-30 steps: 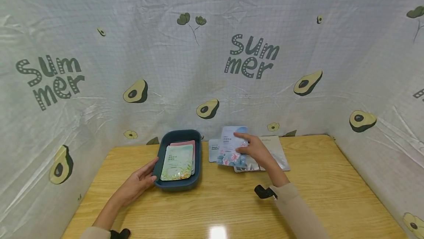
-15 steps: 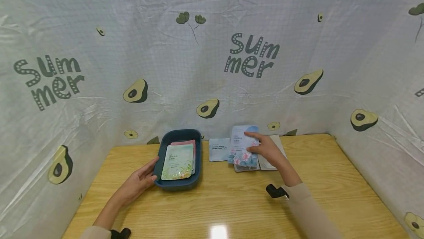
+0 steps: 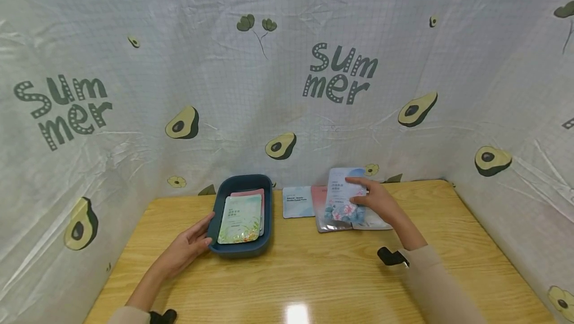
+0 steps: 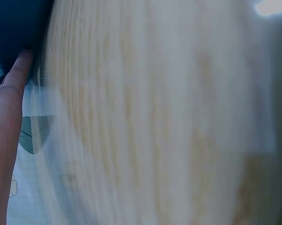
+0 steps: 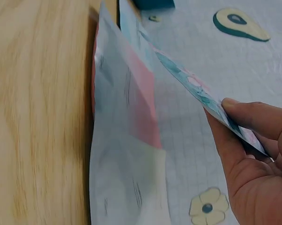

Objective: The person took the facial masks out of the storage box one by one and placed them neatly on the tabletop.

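Note:
My right hand (image 3: pixel 375 198) pinches a pale blue sheet mask packet (image 3: pixel 341 192) with pink flowers between thumb and fingers. In the right wrist view this packet (image 5: pixel 192 84) is tilted, held off the flat ones. Beneath it lie a pink and silver packet (image 3: pixel 319 209) and a whitish packet (image 3: pixel 372 222), both partly hidden. A small light blue packet (image 3: pixel 297 203) lies to their left. My left hand (image 3: pixel 186 249) rests against the left side of a dark blue bin (image 3: pixel 244 251), its fingers fairly straight. Inside the bin a green packet (image 3: pixel 239 218) overlaps a pink one (image 3: pixel 255 193).
A wooden table (image 3: pixel 287 279) carries everything. White cloth printed with avocados (image 3: pixel 281 145) and lettering rises behind it and along both sides. Black wrist straps (image 3: pixel 390 256) with beige sleeves show on both arms.
My right hand has moved to the right with the floral packet. The small light blue packet and the pink one beneath have come into fuller view. My left hand stays at the bin.

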The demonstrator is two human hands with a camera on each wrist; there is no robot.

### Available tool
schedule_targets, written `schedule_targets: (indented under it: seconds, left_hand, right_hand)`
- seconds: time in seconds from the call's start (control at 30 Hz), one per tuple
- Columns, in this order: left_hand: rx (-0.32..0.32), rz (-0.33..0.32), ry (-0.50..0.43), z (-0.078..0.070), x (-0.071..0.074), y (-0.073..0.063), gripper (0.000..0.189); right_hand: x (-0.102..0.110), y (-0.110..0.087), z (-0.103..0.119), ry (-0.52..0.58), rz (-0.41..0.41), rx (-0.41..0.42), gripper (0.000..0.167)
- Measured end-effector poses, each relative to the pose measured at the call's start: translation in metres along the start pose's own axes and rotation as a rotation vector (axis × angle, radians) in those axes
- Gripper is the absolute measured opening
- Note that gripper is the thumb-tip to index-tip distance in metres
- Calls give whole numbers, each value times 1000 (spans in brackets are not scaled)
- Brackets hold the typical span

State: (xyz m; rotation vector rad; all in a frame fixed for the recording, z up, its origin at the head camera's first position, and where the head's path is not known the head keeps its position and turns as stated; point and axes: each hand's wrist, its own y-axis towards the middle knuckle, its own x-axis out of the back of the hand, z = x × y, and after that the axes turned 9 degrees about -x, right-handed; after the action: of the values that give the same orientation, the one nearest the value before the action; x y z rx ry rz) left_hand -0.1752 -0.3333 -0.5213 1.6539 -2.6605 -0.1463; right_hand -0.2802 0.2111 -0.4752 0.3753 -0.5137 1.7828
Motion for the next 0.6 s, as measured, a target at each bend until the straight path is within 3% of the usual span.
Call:
schedule_targets:
  seconds: [0.43,0.6]
  left_hand:
    - [13,-19,6,-2,-1,-2,73]
    - [11,-17,11,-1,-1,-2,72]
  right_hand:
    - [36,-14,-16,-84,-35,-4,51]
    - [47,-19,-22,-60,-13,6,52]
